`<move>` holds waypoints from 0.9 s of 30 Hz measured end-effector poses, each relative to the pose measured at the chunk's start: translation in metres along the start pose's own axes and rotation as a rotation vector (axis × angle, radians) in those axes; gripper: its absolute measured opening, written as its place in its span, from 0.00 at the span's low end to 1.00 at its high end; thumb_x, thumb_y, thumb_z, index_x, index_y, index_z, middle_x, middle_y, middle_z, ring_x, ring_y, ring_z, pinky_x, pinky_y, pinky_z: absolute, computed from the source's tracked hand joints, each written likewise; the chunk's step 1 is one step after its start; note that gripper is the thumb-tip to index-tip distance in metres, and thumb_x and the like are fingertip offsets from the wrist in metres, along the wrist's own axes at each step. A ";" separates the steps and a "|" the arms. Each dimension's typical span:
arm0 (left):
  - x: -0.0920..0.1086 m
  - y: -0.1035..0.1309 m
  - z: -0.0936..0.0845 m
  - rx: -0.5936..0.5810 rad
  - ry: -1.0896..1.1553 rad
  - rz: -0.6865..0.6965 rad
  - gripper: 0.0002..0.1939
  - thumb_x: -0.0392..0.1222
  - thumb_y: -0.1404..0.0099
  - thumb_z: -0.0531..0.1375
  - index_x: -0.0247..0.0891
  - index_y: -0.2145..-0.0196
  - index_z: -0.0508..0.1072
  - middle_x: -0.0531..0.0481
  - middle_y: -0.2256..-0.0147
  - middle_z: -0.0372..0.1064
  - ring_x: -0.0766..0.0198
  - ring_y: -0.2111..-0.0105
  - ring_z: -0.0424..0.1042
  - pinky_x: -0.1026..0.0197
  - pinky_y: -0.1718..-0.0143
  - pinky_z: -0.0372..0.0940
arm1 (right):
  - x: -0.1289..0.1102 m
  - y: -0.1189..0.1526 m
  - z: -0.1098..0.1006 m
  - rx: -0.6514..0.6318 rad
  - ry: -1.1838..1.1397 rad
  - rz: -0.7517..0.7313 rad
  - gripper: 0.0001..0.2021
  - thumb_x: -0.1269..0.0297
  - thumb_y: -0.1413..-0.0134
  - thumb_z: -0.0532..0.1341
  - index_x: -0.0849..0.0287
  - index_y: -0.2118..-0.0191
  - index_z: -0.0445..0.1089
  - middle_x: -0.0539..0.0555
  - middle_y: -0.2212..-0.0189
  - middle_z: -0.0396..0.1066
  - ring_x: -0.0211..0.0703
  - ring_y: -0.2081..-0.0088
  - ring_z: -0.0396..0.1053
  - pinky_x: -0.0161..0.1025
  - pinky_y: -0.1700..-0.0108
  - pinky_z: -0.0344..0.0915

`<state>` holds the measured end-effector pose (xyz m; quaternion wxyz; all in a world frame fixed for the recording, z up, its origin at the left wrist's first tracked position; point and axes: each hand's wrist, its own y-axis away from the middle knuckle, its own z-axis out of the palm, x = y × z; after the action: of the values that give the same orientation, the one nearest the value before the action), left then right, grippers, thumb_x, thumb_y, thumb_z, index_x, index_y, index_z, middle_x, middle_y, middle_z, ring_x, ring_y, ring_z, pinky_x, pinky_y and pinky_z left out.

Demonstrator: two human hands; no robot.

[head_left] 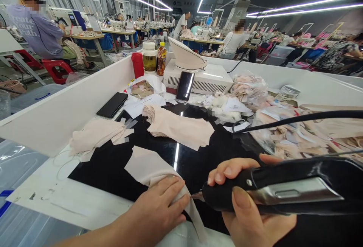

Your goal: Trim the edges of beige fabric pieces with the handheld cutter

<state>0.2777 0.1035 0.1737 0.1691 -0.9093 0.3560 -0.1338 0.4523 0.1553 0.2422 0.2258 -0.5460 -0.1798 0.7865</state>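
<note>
My left grip [161, 207] lay palm down, fingers unclosed, pressing the pale cloth piece [149, 163] against the glossy black surface [110, 169]. My right grip [241, 190] was clamped around the black handheld tool [272, 190], its thin metal tip at the piece's edge, just beside my left fingertips. Beyond the piece lay a longer cloth stack [180, 126]; a smaller pile [98, 133] sat to its left.

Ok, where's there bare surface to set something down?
The black panel is bare between the middle fabric stack and right hand, and between the left fabric pile and the piece under the left hand. Crowded: the right side, with bagged pieces, and the back, around the white machine.
</note>
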 end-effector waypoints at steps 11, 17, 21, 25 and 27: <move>0.001 0.009 0.007 -0.083 -0.034 0.010 0.33 0.60 0.32 0.68 0.35 0.39 0.71 0.36 0.37 0.70 0.42 0.39 0.73 0.43 0.43 0.74 | -0.003 -0.005 -0.001 0.010 -0.011 0.022 0.22 0.67 0.43 0.71 0.48 0.45 0.67 0.46 0.69 0.72 0.41 0.71 0.71 0.40 0.72 0.77; 0.003 0.010 0.015 -0.042 -0.018 -0.014 0.36 0.60 0.36 0.71 0.34 0.40 0.71 0.35 0.38 0.70 0.41 0.39 0.72 0.42 0.41 0.72 | -0.002 -0.014 0.006 0.083 -0.007 0.003 0.23 0.70 0.46 0.71 0.49 0.47 0.68 0.46 0.70 0.72 0.41 0.73 0.70 0.41 0.73 0.75; 0.003 0.011 0.018 0.023 -0.002 -0.024 0.36 0.60 0.39 0.73 0.34 0.42 0.72 0.36 0.39 0.71 0.42 0.41 0.73 0.43 0.42 0.73 | 0.005 -0.012 0.008 0.059 -0.006 0.014 0.22 0.69 0.45 0.71 0.47 0.46 0.67 0.46 0.69 0.72 0.41 0.72 0.70 0.41 0.72 0.76; 0.003 0.010 0.018 0.056 0.002 -0.024 0.36 0.60 0.40 0.74 0.34 0.43 0.72 0.37 0.40 0.72 0.43 0.41 0.73 0.44 0.43 0.74 | 0.007 -0.009 0.007 0.052 0.013 0.023 0.22 0.70 0.44 0.70 0.46 0.46 0.67 0.46 0.69 0.72 0.41 0.72 0.70 0.42 0.72 0.76; 0.004 0.008 0.018 0.054 0.001 -0.025 0.36 0.60 0.39 0.73 0.34 0.43 0.73 0.36 0.40 0.72 0.43 0.41 0.73 0.45 0.43 0.74 | 0.006 -0.009 0.008 0.060 0.025 0.038 0.22 0.70 0.43 0.70 0.46 0.46 0.67 0.46 0.69 0.72 0.41 0.72 0.70 0.42 0.72 0.76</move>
<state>0.2817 0.0989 0.1548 0.1919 -0.9087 0.3409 -0.1458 0.4443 0.1664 0.2450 0.2294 -0.5522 -0.1428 0.7887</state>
